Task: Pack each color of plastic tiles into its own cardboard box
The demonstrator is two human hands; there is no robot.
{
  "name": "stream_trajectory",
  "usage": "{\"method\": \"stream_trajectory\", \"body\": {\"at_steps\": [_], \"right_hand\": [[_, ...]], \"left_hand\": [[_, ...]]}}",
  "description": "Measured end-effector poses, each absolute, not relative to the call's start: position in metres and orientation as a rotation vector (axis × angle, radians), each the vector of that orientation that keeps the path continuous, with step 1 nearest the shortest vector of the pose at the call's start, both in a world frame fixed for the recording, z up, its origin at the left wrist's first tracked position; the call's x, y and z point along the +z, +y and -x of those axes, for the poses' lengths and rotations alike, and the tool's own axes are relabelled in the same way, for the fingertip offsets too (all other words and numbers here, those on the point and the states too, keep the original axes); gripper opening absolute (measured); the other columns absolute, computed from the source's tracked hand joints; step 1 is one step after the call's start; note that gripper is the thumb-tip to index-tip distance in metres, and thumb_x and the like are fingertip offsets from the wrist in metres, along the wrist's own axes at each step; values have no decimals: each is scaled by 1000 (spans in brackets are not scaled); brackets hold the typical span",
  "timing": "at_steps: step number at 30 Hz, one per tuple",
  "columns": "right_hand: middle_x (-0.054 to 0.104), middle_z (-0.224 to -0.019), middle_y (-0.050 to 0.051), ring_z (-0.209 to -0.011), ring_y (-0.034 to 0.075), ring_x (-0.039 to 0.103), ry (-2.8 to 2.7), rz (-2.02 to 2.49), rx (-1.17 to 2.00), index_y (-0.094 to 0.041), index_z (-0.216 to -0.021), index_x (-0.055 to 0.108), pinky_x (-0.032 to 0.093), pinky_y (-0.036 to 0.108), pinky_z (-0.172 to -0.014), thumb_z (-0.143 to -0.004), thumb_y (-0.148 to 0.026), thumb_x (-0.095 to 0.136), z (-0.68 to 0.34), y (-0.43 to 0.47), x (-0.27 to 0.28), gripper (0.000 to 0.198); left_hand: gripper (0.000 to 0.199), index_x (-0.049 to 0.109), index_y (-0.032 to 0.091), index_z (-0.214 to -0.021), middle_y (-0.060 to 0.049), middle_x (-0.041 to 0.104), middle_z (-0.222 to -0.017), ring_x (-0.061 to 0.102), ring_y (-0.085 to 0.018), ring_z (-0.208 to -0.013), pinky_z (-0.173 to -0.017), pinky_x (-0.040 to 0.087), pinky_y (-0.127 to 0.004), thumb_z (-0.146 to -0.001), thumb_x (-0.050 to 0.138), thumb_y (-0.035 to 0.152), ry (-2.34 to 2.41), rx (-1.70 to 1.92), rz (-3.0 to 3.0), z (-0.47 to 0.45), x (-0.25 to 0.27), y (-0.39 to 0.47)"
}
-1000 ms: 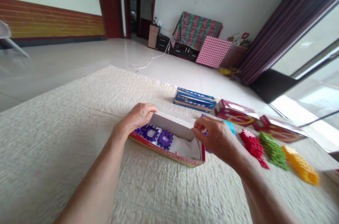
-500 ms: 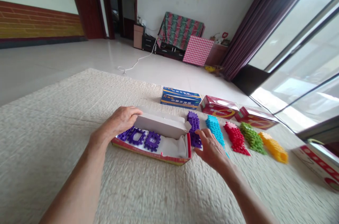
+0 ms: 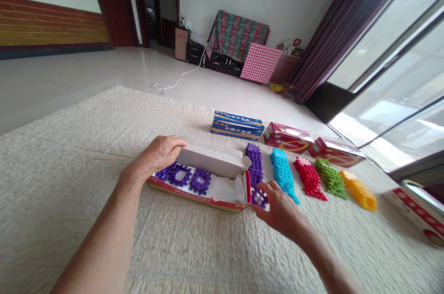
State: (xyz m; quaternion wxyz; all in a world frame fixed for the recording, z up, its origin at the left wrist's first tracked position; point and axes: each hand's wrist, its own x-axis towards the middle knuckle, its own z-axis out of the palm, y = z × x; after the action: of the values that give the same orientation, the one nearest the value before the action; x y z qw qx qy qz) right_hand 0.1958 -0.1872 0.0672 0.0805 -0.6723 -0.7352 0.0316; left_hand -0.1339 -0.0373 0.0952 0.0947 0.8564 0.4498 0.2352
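Note:
An open long red box [image 3: 204, 198] with its pale lid flap [image 3: 213, 159] raised lies on the cream quilted mat. Inside are purple square toothed blocks [image 3: 200, 181] and a white lining. My left hand [image 3: 156, 157] is closed on the left end of the lid, fingers on its upper edge. Just off the box's right end, my right hand [image 3: 277, 206] pinches a purple window-patterned block [image 3: 259, 197] between thumb and fingers. Behind that block lies a row of purple blocks [image 3: 255, 164], with a light-blue row [image 3: 281, 171] to its right.
Further right lie rows of red [image 3: 308, 177], green [image 3: 330, 178] and yellow blocks [image 3: 359, 190]. A blue box [image 3: 237, 126] and two dark-red boxes [image 3: 287, 138] stand behind them. A white and red box [image 3: 416, 213] sits at the right edge.
My right hand has moved slightly right and toward me, drawing a purple block away from the near end of its row. My left hand stays on the lid.

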Motion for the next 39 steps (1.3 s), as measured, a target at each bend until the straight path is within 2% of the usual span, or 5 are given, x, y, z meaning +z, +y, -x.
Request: {"method": "stream_trajectory", "body": {"at_steps": [5, 13, 29, 34, 39], "right_hand": [[58, -108, 13, -93, 26, 62, -2305, 2026, 162, -16, -116, 55, 51, 40, -75, -72, -30, 60, -198, -192, 72, 46], [54, -131, 11, -122, 24, 50, -2580, 1658, 201, -19, -124, 50, 44, 42, -102, -59, -1, 48, -207, -192, 73, 68], [65, -115, 11, -98, 26, 66, -2620, 1572, -17, -19, -114, 58, 58, 41, -79, -58, -3, 45, -216, -185, 79, 60], [54, -132, 11, -110, 28, 60, -2543, 1551, -198, -22, -130, 46, 55, 43, -84, -79, -20, 53, -209, -171, 127, 52], [57, -128, 6, -114, 21, 55, -2709, 1329, 88, -24, -126, 49, 49, 35, -94, -77, -10, 53, -144, -148, 155, 51]], "left_hand": [[36, 72, 22, -96, 0, 73, -102, 67, -17, -93, -85, 47, -26, -79, 42, 12, 1346, 687, -2536, 135, 94, -36], [36, 72, 22, -97, 0, 73, -102, 67, -17, -94, -86, 48, -26, -79, 42, 10, 1349, 684, -2526, 133, 96, -37], [34, 72, 21, -93, -2, 73, -96, 66, -15, -87, -82, 48, -26, -78, 45, 7, 1329, 751, -2490, 134, 95, -38], [34, 72, 21, -93, -3, 73, -96, 66, -17, -89, -82, 47, -27, -79, 45, 7, 1307, 759, -2490, 134, 92, -36], [35, 72, 20, -93, -3, 73, -96, 66, -16, -86, -81, 47, -27, -77, 44, 5, 1326, 737, -2493, 134, 95, -37]]}}
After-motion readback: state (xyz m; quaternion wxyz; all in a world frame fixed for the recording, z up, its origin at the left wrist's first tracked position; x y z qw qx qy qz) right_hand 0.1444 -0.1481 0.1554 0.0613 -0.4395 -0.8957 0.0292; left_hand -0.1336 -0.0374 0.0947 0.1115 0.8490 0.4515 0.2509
